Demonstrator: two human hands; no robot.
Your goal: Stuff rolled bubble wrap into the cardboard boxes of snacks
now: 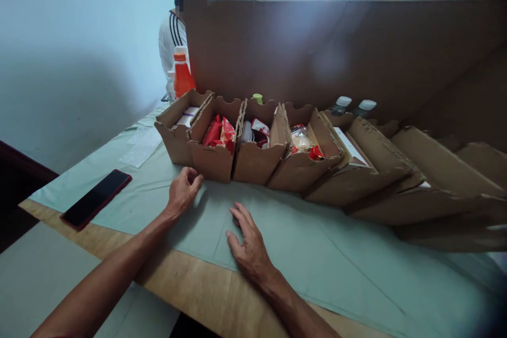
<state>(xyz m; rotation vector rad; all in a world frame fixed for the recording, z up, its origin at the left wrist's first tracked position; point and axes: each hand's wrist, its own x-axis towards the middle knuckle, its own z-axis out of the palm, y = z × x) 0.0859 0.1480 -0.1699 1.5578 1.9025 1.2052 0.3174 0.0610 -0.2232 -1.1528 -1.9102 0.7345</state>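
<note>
My left hand [182, 190] rests on the pale green table cover [317, 243], fingers curled loosely, just in front of the second cardboard box [214, 161], which holds red snack packets [219, 133]. It holds nothing that I can see. My right hand [247, 245] lies flat on the cover with fingers stretched out, holding nothing. A row of several open cardboard boxes runs to the right. One holds dark and red packets [256, 132], another a clear bag of snacks [301, 140].
A red-cased phone [96, 198] lies face up near the table's left edge. A tall cardboard wall [340, 47] stands behind the boxes. An orange bottle [182, 76] and white-capped bottles [354, 105] stand behind the row. A person in a white shirt [171, 37] sits beyond.
</note>
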